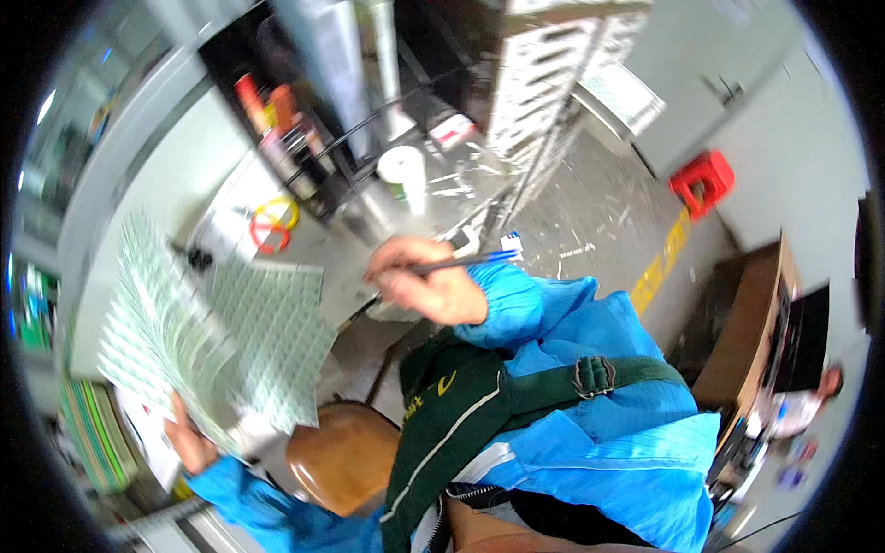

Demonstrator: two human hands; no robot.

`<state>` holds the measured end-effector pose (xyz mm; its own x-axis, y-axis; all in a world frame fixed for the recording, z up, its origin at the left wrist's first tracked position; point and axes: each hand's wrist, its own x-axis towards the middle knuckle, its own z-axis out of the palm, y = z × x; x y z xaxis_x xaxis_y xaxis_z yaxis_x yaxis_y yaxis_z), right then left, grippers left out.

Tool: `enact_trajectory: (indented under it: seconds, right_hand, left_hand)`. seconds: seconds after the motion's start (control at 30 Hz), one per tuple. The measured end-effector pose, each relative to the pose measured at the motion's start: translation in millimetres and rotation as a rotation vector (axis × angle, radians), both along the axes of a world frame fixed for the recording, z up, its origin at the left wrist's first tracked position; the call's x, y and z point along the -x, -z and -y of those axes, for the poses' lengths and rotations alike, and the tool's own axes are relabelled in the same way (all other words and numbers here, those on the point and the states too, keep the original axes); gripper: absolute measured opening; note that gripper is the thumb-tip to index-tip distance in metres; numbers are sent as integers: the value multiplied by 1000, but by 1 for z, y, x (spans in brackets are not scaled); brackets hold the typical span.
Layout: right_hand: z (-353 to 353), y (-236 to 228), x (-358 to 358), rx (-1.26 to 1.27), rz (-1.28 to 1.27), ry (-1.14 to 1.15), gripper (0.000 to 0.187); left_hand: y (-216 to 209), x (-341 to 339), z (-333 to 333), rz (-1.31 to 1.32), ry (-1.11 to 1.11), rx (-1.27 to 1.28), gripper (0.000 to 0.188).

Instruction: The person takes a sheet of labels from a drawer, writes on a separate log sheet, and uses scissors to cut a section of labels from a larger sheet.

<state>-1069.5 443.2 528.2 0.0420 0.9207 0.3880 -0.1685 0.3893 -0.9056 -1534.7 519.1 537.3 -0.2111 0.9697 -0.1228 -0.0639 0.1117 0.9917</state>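
Observation:
My left hand (189,440) is closed on the lower edge of a stack of pale green printed sheets (152,323), which is lifted and curved. More sheets of the same pattern (272,323) lie to its right on the table. My right hand (431,281) is raised over the table's right edge, in front of my blue sleeve. Its fingers are closed around a dark pen (475,262) with a blue end pointing right. Motion blurs the fingertips, and a thin dark stick (358,315) shows just below them.
Scissors with red and yellow handles (270,235) lie beyond the sheets. A white roll (401,166) stands near a black wire rack (369,120). A brown stool seat (341,452) is close to me. A red plastic stool (702,182) stands far right on the floor.

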Motion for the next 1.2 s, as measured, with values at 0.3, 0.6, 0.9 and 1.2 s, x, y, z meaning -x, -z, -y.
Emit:
enact_trajectory:
  seconds: [0.3,0.6,0.9,1.2]
  right_hand:
    - [37,69,-56,96,181,-134,33]
    - [107,92,-282,354,-129,489,33]
    - [78,202,-594,123,547,1372,59]
    - [-6,170,-627,301,146,794,62]
  left_hand:
    - [142,36,-36,-716,52,23,45]
    - [80,-36,34,-854,-312,-261,65]
    - [185,-366,153,-260,79,-130,47]
    - [195,-509,257,-171,-20,272,34]
